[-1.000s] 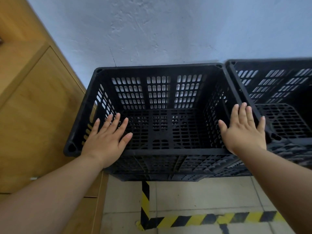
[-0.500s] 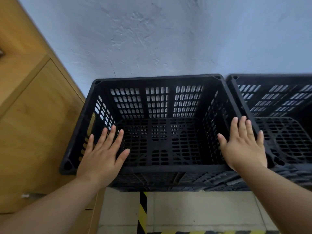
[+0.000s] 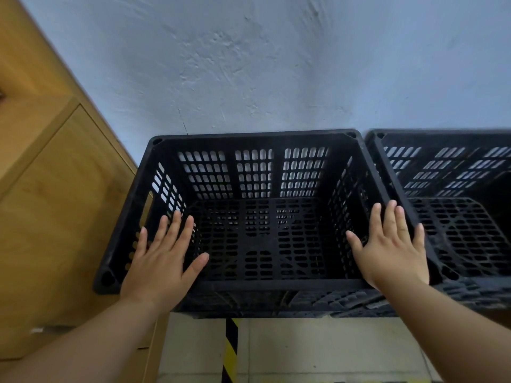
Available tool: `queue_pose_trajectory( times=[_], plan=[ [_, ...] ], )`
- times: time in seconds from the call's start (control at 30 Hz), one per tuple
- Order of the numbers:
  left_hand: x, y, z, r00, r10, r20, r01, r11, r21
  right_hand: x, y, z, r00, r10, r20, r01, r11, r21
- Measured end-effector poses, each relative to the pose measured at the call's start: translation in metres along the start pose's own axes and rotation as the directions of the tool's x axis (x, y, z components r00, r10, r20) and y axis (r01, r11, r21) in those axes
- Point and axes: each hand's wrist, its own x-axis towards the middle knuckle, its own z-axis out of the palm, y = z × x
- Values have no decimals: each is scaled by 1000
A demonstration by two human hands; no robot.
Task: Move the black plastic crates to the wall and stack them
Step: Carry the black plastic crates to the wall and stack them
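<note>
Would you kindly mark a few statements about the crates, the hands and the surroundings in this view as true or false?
1. The left hand and the right hand both lie with straight, spread fingers at the near corners of the central black perforated plastic crate. True.
2. That crate is filled with bottles. False: it is empty, and its perforated bottom shows.
3. A second black plastic crate stands directly to its right. True.
4. A metal shelf stands to the central crate's left. False: a light wooden cabinet stands there.
5. Yellow-and-black striped tape runs along the pale tiled floor in front of the crate. True.
</note>
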Motion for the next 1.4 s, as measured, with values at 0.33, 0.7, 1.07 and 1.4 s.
queue_pose_trajectory(
  times=[0.33,0.7,1.07,1.4],
  plan=[
    [3,-3,1,1000,6,-17,-6,1000,-4,-1,-4,-1,1000,-2,4,2,1000,2],
    [3,-8,2,1000,19,-21,-19,1000,17,-6,-6,1,1000,0,12,-1,1000,31],
    [4,-3,2,1000,11,-25,-10,1000,18,1,-8,-4,998,15,55,-14,999,-31],
    [5,-10,10,998,28,-63,-24,997,67,1,-7,-3,999,15,44,-14,1000,-23]
  ],
)
